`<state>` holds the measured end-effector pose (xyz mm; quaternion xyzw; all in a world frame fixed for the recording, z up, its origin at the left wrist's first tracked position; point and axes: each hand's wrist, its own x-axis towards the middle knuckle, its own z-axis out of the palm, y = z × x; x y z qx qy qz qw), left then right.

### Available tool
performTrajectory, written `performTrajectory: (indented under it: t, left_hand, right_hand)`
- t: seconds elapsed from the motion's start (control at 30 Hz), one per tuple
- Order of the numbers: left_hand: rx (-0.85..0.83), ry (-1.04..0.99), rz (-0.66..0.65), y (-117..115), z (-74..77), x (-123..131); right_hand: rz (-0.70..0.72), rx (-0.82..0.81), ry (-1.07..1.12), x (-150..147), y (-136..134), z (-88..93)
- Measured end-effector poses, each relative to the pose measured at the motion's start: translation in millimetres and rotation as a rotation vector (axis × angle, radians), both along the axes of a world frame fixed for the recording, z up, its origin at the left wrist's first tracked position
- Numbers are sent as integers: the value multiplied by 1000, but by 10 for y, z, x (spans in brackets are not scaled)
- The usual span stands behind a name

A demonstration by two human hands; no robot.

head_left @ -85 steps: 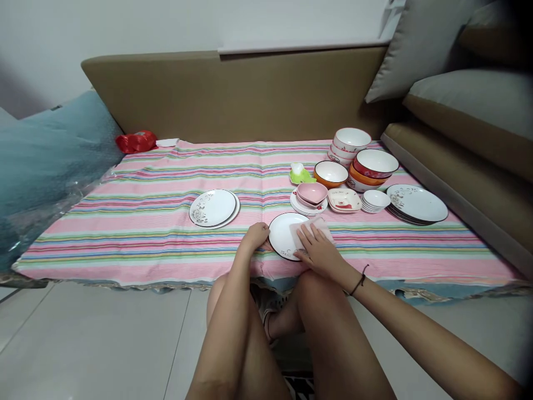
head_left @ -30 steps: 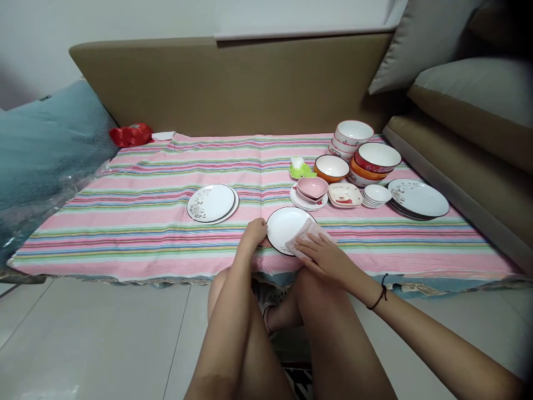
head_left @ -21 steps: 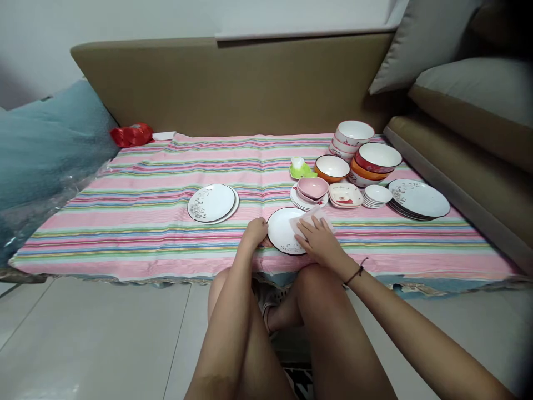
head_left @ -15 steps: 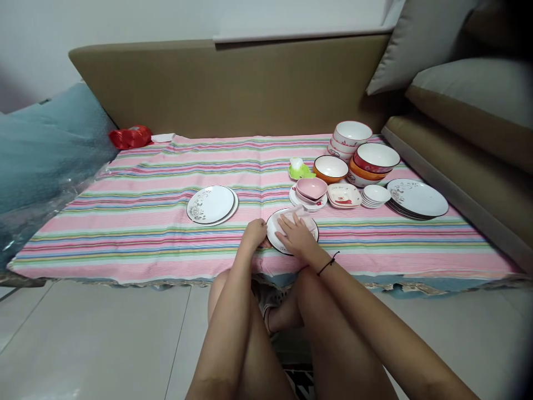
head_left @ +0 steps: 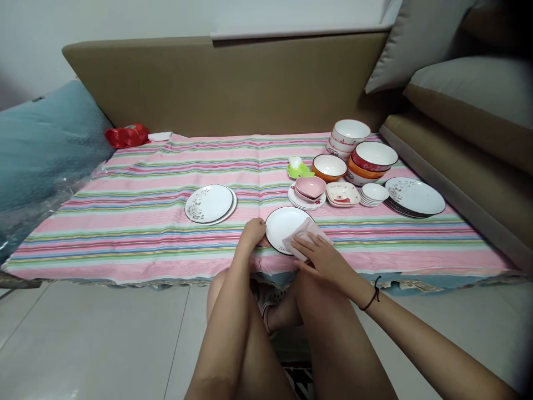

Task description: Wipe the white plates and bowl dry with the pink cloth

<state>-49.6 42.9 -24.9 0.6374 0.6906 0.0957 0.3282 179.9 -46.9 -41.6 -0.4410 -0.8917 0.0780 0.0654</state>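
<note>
A white plate [head_left: 283, 225] with a dark rim and a faint floral print lies on the striped cloth in front of me. My left hand [head_left: 254, 232] is closed on its left edge, thumb at the rim. With fingers laid over it, my right hand [head_left: 320, 255] presses a folded pale pink wiping cloth [head_left: 300, 233] on the plate's right side. Part of this cloth hangs past the rim. To the left, another floral plate [head_left: 210, 203] rests on a second white plate [head_left: 230, 212].
Behind the held plate stand pink bowls [head_left: 310, 186] on small plates, square dishes [head_left: 342, 194] and small white bowls [head_left: 373, 193]. Stacked bowls [head_left: 375, 156] and large plates [head_left: 416, 197] are farther right. A red bundle [head_left: 127, 136] lies at the back left, near a blue cushion [head_left: 45, 150].
My right hand has slid the wiping cloth from the plate's upper right toward its lower right edge, baring more of the plate. My left hand keeps its place at the rim.
</note>
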Motion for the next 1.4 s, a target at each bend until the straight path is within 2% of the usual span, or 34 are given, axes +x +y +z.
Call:
performTrajectory:
  t: [0.2, 0.43, 0.7, 1.0, 1.13, 1.27, 1.4]
  left_hand:
    - [-2, 2, -20, -2, 30, -14]
    - [6, 11, -22, 30, -27, -20]
    - [-22, -18, -2, 21, -6, -11]
    - [-31, -60, 39, 0, -13, 9]
    - [-110, -119, 67, -5, 0, 17]
    - [-70, -76, 68, 6, -1, 9]
    - [-19, -29, 58, 16, -23, 4]
  right_hand:
    - [-159, 57, 19, -177, 220, -10]
    - [-119, 129, 187, -181, 400, -5]
    - [-91, 99, 178, -122, 441, -124]
    - [-135, 31, 101, -468, 695, -206]
    - [-67, 34, 103, -519, 646, -185]
    - [29, 29, 101, -461, 453, -111]
    - [41, 39, 106, -385, 268, -41]
